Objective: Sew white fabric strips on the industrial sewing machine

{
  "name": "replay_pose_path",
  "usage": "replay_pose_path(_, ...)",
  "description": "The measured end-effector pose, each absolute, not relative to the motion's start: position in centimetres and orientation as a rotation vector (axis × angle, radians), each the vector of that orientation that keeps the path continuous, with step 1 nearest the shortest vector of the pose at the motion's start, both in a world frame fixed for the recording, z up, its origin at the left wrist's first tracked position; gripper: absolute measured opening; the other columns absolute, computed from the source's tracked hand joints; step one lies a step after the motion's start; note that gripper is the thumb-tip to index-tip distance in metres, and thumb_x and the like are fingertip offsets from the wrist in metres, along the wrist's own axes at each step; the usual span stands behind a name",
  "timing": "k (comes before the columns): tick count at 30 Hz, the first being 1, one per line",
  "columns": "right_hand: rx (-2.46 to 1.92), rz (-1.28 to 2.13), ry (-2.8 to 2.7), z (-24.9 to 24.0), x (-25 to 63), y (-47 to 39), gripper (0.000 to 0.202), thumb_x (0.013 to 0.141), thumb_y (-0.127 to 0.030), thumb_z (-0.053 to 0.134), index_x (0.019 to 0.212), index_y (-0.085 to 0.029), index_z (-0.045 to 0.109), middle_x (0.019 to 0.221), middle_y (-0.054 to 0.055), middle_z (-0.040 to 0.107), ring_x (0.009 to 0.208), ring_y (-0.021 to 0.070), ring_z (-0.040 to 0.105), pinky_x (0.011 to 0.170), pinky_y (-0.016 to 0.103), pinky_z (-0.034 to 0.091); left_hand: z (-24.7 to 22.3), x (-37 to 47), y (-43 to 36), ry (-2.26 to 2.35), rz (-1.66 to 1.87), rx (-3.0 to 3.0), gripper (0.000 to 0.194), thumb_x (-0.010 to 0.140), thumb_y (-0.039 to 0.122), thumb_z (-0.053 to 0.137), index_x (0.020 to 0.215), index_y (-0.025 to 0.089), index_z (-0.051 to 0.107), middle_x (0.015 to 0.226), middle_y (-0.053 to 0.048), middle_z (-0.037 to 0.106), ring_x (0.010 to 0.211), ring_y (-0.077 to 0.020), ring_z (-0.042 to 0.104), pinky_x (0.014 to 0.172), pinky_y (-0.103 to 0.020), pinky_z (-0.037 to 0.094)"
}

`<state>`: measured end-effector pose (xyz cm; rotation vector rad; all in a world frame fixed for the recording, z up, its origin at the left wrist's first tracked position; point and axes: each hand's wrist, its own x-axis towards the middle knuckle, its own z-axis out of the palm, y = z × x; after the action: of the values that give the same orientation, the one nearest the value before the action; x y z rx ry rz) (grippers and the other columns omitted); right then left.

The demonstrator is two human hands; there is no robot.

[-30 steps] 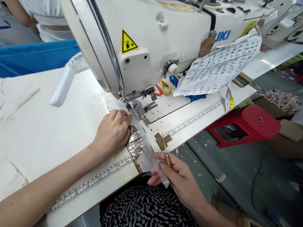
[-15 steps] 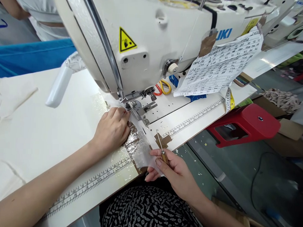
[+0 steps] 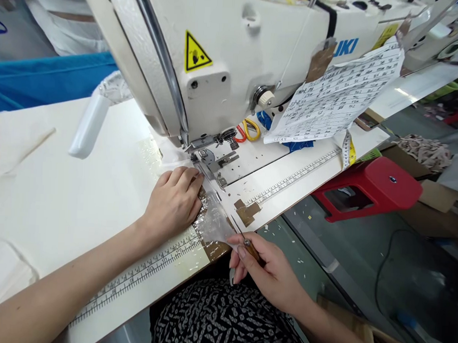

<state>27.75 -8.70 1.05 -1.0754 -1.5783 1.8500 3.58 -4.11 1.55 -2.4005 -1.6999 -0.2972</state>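
Note:
My left hand (image 3: 175, 202) lies over thin white fabric (image 3: 215, 223) close to the presser foot (image 3: 202, 163) of a sewing machine (image 3: 225, 56). Its fingers are bent, close together, and press on the fabric; the fingertips are partly hidden. At the table's front edge, my right hand (image 3: 267, 263) is closed round the wooden handle of an awl (image 3: 252, 250), the thin metal point aimed at the machine. The fabric's near edge meets the fingers of this hand. A small pale piece beneath those fingers is too unclear to name.
Printed rulers (image 3: 150, 269) run along the white table (image 3: 81, 196). Scissors (image 3: 251, 129), a handwritten sheet (image 3: 337, 95) and a tape measure (image 3: 349, 150) are to the right. A red stool (image 3: 378, 186) stands beyond the edge. A white plastic piece (image 3: 90, 126) lies left.
My right hand has moved slightly down and right with the awl, and less fabric shows between its fingers. My left hand has shifted slightly right. The whole view has moved a little.

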Motion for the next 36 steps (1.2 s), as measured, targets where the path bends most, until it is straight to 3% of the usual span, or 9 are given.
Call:
replay_pose_path(18, -1.024, 1.619, -1.776, 1.4, 28.3, -7.8, 0.024, 0.105, -0.031, 0.042, 0.116, -0.018, 0.060, 0.082, 0.001, 0.065, 0.062, 0.0102, 0.066, 0.060, 0.023, 0.054, 1.2, 3.6, -3.8, -1.639, -0.320, -2.382, 0.041, 0.094, 0.020, 0.036, 0.122, 0.004, 0.061, 0.121, -0.021, 0.060, 0.107, -0.0320, 0.052, 0.085, -0.046, 0.050)
replay_pose_path(25, -0.819, 1.238, -2.121, 3.3, 29.8, -7.0, 0.028, 0.101, -0.017, 0.044, 0.124, -0.020, 0.060, 0.091, 0.004, 0.073, 0.070, 0.0119, 0.065, 0.063, 0.022, 0.052, 0.4, 3.0, -3.3, -1.619, -0.400, -2.343, 0.037, 0.093, 0.021, 0.039, 0.120, 0.006, 0.061, 0.120, -0.020, 0.059, 0.105, -0.0305, 0.054, 0.084, -0.045, 0.054)
replay_pose_path(30, -0.518, 1.142, -2.137, 6.7, 27.6, -6.2, 0.026, 0.102, -0.023, 0.045, 0.120, -0.020, 0.064, 0.088, 0.003, 0.073, 0.058, 0.0085, 0.057, 0.056, 0.019, 0.048, 0.4, 2.0, -2.2, -1.538, -0.438, -2.371, 0.031, 0.094, 0.014, 0.040, 0.113, 0.003, 0.062, 0.111, -0.020, 0.061, 0.097, -0.0275, 0.057, 0.083, -0.040, 0.057)
replay_pose_path(34, -0.383, 1.296, -1.903, 7.8, 24.3, -6.8, 0.027, 0.101, -0.025, 0.046, 0.115, -0.015, 0.067, 0.077, -0.001, 0.067, 0.046, 0.0038, 0.045, 0.048, 0.014, 0.043, 0.7, 1.3, -1.1, -1.554, -0.357, -2.343, 0.025, 0.098, 0.015, 0.040, 0.102, 0.010, 0.064, 0.095, -0.016, 0.064, 0.083, -0.0252, 0.059, 0.068, -0.037, 0.056)
replay_pose_path(36, -0.319, 1.375, -1.893, 7.5, 23.5, -7.0, 0.029, 0.100, -0.025, 0.045, 0.116, -0.012, 0.066, 0.074, -0.001, 0.067, 0.047, 0.0045, 0.047, 0.050, 0.014, 0.044, 0.7, 1.2, -0.8, -1.552, -0.372, -2.322, 0.026, 0.099, 0.017, 0.040, 0.097, 0.011, 0.065, 0.093, -0.015, 0.066, 0.079, -0.0244, 0.059, 0.065, -0.037, 0.055)
